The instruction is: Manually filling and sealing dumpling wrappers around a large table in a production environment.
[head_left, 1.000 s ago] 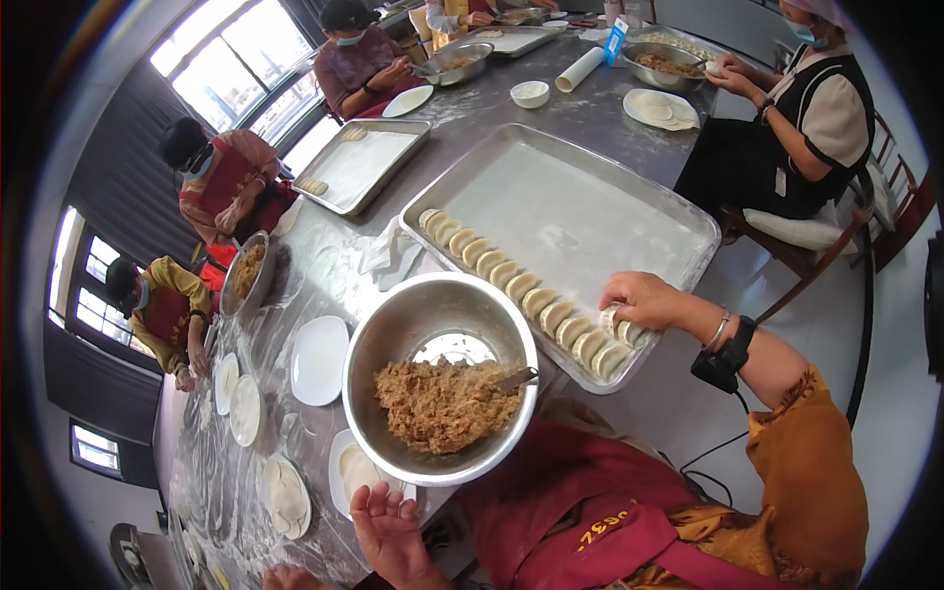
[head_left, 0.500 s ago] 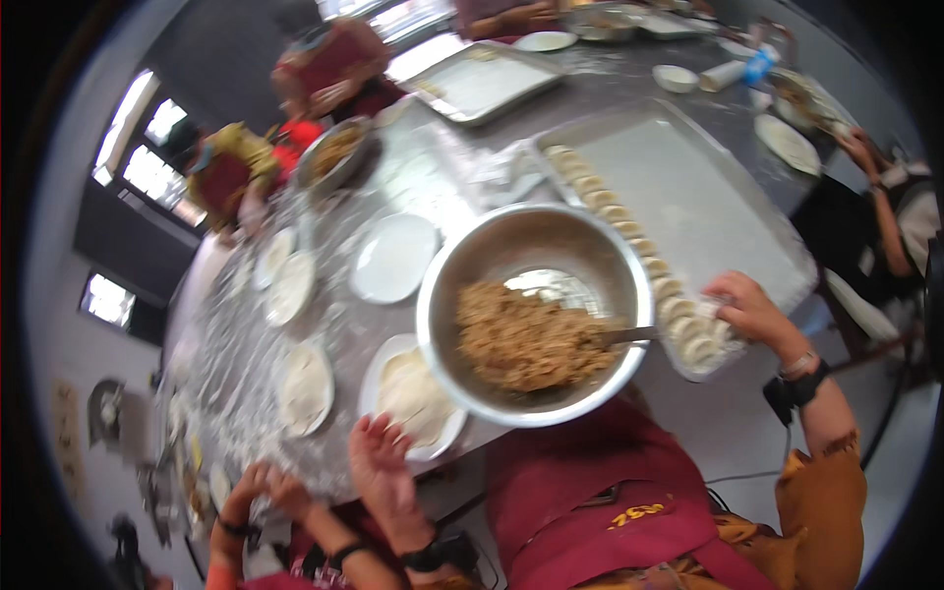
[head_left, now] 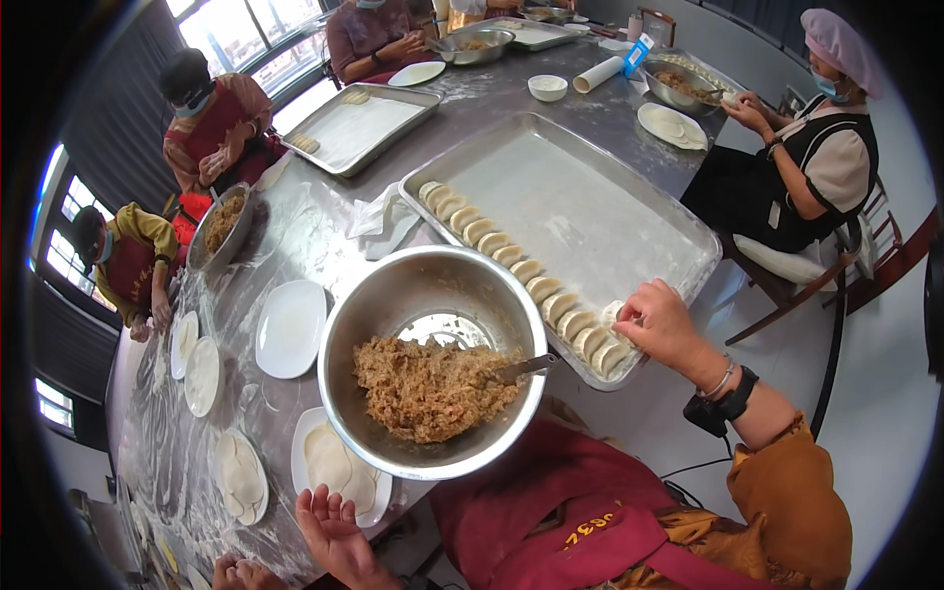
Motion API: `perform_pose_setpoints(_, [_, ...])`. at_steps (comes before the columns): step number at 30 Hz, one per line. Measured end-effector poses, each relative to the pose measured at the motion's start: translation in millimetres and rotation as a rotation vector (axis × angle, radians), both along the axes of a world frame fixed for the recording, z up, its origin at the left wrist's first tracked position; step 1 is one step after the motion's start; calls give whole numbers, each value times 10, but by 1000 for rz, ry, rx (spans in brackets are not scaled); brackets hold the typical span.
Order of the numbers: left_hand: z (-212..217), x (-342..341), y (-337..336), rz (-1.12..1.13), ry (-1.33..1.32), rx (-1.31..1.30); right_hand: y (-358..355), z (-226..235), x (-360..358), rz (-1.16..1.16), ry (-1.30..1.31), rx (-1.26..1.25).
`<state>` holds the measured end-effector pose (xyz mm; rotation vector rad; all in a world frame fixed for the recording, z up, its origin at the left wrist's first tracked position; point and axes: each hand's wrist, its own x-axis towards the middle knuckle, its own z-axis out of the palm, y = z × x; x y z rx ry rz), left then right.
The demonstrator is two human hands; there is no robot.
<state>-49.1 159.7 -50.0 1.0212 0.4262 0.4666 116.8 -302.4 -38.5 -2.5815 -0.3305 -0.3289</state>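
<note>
One dumpling (head_left: pixel 610 314), pinched by right hand (head_left: pixel 661 321), is held beside dumpling row (head_left: pixel 527 268), near end; left hand (head_left: pixel 332 533) empty, loosely curled, farther off.

I'm in a shared food workroom, a dumpling kitchen: the long table (head_left: pixel 167 447) is floured, steel trays (head_left: pixel 600 211) hold dumplings (head_left: pixel 507 256), steel bowls (head_left: pixel 359 310) hold filling (head_left: pixel 428 388), and masked, aproned people (head_left: pixel 228 108) work along the edge opposite mine, near windows (head_left: pixel 261 34).

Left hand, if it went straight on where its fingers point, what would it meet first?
Probably the white plate with dough wrappers, just ahead of the left hand. Height is hard to judge, so it might pass above instead.
</note>
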Motion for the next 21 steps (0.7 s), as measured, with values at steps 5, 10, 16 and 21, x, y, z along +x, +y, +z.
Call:
perform_pose_setpoints(5, [-25,-53,82,44,24,-21,122,-53,-17,-107,-35,-138])
perform_pose_setpoints(10, [-59,-59,100,60,25,-28,182,-101,-15,-170,-36,-166])
perform_pose_setpoints(16, [11,-36,31,109,68,-23,243,-122,-21,-217,9,-128])
perform_pose_setpoints(21, [-50,-77,96,90,20,-46,256,-121,-36,-262,9,-123])
